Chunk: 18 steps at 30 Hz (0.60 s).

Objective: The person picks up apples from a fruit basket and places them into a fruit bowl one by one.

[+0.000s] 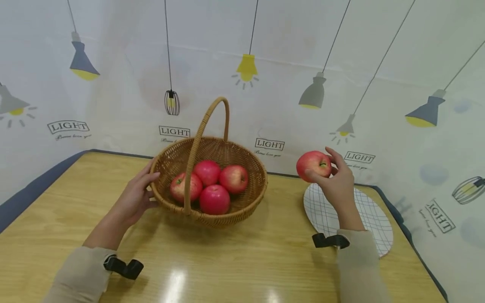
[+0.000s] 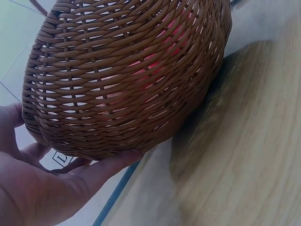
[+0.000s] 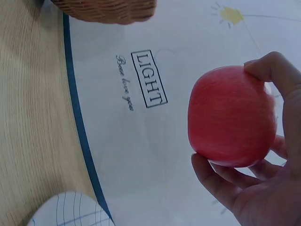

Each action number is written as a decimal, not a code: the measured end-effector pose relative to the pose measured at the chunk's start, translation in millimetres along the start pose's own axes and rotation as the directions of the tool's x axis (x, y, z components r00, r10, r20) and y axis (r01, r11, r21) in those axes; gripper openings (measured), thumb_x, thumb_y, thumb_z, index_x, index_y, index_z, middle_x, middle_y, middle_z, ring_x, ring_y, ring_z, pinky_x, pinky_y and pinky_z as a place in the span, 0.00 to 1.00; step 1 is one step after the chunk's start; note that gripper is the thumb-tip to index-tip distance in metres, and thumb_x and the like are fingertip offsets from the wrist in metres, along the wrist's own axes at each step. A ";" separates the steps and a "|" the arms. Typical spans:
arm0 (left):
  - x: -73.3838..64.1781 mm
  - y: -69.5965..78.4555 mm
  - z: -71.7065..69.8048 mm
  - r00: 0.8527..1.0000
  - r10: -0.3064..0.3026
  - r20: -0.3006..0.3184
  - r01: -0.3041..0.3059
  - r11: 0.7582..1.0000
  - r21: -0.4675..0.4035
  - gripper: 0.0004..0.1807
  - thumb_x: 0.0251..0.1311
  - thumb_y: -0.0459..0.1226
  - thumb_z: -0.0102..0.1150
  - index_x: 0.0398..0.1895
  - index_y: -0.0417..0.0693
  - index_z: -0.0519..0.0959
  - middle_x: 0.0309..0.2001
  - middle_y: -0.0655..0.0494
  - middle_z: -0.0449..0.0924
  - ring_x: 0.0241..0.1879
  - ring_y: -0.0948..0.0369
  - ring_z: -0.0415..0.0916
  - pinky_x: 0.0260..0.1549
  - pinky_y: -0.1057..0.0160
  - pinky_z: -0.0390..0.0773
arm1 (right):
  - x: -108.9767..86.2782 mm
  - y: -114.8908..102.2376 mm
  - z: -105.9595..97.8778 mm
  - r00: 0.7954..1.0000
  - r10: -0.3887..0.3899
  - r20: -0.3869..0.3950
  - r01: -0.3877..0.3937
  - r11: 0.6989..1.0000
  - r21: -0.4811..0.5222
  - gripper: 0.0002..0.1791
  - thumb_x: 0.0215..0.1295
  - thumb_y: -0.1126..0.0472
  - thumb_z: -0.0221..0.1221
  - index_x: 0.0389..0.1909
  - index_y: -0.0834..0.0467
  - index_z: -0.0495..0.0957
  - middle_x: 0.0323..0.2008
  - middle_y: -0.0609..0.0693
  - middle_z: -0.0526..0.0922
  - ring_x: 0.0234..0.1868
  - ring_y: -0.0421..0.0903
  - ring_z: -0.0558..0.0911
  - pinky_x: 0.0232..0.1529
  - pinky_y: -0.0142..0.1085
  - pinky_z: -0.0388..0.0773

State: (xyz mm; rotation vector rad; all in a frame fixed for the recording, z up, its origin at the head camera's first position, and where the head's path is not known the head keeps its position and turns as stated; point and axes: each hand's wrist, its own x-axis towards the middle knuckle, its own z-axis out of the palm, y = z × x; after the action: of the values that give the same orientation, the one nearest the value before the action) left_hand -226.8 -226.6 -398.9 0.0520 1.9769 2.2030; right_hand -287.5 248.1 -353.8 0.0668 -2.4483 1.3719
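Note:
My right hand (image 1: 337, 183) holds a red apple (image 1: 313, 165) between thumb and fingers, raised above the far edge of the plate. In the right wrist view the apple (image 3: 233, 116) shows its smooth red side. The left hand (image 1: 134, 195) grips the left rim of a brown wicker basket (image 1: 242, 212), its thumb over the rim. Seen from the left wrist, fingers (image 2: 106, 169) lie along the woven outer wall (image 2: 94, 70). Several red apples (image 1: 214, 199) lie inside the basket, below its tall arched handle (image 1: 201, 130).
A white plate (image 1: 369, 212) with a blue grid pattern lies on the right of the wooden table (image 1: 242, 256), partly behind the right forearm. Behind the table hangs a pale cloth (image 1: 288, 113) printed with lamps. Its dark border follows the table's far edge.

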 end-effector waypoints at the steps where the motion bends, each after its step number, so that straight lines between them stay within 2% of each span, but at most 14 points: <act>1: 0.5 0.2 0.1 1.000 0.000 0.001 0.000 1.000 -0.002 0.35 0.80 0.51 0.37 0.81 0.77 0.34 0.83 0.46 0.27 0.74 0.32 0.51 0.51 0.51 0.78 | 1.1 1.9 -1.9 1.000 0.008 -0.004 -0.008 1.000 -0.005 0.42 0.61 0.51 0.69 0.75 0.48 0.64 0.67 0.54 0.72 0.55 0.51 0.76 0.38 0.20 0.75; 6: 0.2 0.8 0.1 1.000 -0.002 0.003 0.002 1.000 -0.003 0.35 0.80 0.50 0.36 0.81 0.77 0.34 0.83 0.45 0.27 0.75 0.31 0.50 0.49 0.53 0.80 | 4.6 14.7 -5.6 0.998 0.059 -0.026 -0.060 0.996 -0.064 0.40 0.62 0.49 0.68 0.73 0.54 0.66 0.68 0.54 0.73 0.55 0.51 0.75 0.38 0.21 0.74; 9: 0.2 1.4 1.3 1.000 -0.002 0.007 0.002 1.000 -0.005 0.34 0.80 0.50 0.36 0.81 0.77 0.35 0.83 0.46 0.27 0.74 0.31 0.51 0.49 0.52 0.80 | 5.9 24.3 -5.4 0.994 0.100 -0.042 -0.104 0.989 -0.109 0.40 0.63 0.48 0.67 0.74 0.55 0.66 0.70 0.56 0.72 0.58 0.54 0.75 0.47 0.31 0.78; 12: 0.4 2.2 2.5 1.000 -0.006 0.009 0.006 1.000 -0.012 0.34 0.80 0.50 0.36 0.81 0.77 0.35 0.83 0.46 0.26 0.75 0.31 0.50 0.50 0.51 0.79 | 8.2 33.7 -5.3 0.990 0.129 -0.047 -0.134 0.982 -0.134 0.41 0.63 0.47 0.66 0.74 0.57 0.65 0.70 0.57 0.72 0.60 0.55 0.75 0.53 0.38 0.76; 16: 0.3 2.3 2.6 1.000 -0.007 0.010 0.007 1.000 -0.020 0.34 0.80 0.49 0.36 0.81 0.77 0.36 0.83 0.46 0.26 0.75 0.30 0.48 0.50 0.51 0.78 | 11.4 45.8 -5.9 0.988 0.149 -0.041 -0.154 0.977 -0.145 0.41 0.63 0.47 0.66 0.75 0.57 0.65 0.71 0.58 0.71 0.61 0.54 0.74 0.54 0.40 0.76; 18: 0.7 2.1 2.3 1.000 -0.005 0.011 0.005 1.000 -0.020 0.34 0.80 0.49 0.36 0.81 0.77 0.36 0.83 0.45 0.26 0.75 0.30 0.47 0.50 0.51 0.78 | 13.2 51.2 -6.2 0.987 0.159 -0.039 -0.163 0.976 -0.148 0.42 0.63 0.47 0.66 0.75 0.58 0.65 0.72 0.59 0.70 0.63 0.55 0.73 0.58 0.45 0.76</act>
State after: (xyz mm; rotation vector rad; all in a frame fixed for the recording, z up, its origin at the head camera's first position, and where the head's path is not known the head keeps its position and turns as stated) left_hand -227.4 -224.4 -396.6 0.0564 1.9468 2.2138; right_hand -308.6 282.3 -388.7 -0.1883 -2.5737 1.2359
